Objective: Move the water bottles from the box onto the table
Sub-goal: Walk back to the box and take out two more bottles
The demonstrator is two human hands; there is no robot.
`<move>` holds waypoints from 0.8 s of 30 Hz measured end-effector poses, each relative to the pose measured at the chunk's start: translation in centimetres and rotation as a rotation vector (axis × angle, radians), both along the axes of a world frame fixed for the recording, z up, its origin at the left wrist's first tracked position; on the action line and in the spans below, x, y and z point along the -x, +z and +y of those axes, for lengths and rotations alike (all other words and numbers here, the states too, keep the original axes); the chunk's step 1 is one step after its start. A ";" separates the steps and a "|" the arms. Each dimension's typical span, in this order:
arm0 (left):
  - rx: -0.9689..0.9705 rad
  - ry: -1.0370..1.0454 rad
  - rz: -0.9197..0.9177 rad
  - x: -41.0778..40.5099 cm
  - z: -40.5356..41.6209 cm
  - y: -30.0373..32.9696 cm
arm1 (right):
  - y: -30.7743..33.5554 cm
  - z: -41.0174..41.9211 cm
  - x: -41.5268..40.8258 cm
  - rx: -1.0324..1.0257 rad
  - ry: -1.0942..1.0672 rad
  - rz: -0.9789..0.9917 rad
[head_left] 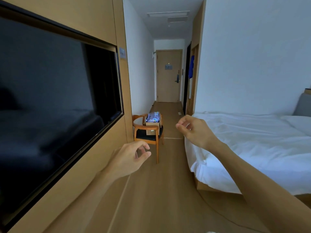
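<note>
A cardboard box [152, 127] stands on the seat of a wooden chair [148, 135] some way ahead, beside the left wall. Clear water bottles [153, 117] fill its open top, packed close together. My left hand [130, 158] is raised in front of me, well short of the chair, with loosely curled fingers and nothing in it. My right hand [193, 128] hangs higher and to the right, also loosely curled and holding nothing. No table is in view.
A large dark TV [50, 98] is set into the wooden wall on the left. A bed with white sheets [252, 148] fills the right side. A wooden-floored aisle [159, 190] runs between them to a corridor ending at a closed door [169, 76].
</note>
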State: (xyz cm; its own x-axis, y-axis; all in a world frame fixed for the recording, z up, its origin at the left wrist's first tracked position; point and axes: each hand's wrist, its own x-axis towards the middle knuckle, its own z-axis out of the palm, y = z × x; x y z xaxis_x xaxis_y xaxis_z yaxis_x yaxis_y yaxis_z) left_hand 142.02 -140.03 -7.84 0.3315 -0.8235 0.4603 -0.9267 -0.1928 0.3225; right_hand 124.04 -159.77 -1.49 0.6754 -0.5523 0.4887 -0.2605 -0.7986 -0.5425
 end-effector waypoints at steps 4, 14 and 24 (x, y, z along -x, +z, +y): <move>0.029 -0.023 0.041 -6.6 -7.0 -0.7 | -0.9 -6.7 -6.4 0.001 -0.009 0.008; -0.032 -0.094 0.093 -20.6 -25.1 0.2 | -1.8 -23.8 -19.4 -0.026 -0.066 0.035; -0.098 -0.138 0.152 -30.2 -43.5 -3.1 | -5.9 -42.7 -29.8 -0.058 -0.057 0.049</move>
State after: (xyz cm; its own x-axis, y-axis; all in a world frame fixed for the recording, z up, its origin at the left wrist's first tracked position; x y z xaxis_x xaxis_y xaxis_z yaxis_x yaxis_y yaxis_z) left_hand 172.19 -183.56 -10.97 0.2722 -0.9041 0.3293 -0.8887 -0.1051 0.4463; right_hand 153.87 -202.51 -7.38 0.6644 -0.6169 0.4219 -0.3319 -0.7493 -0.5730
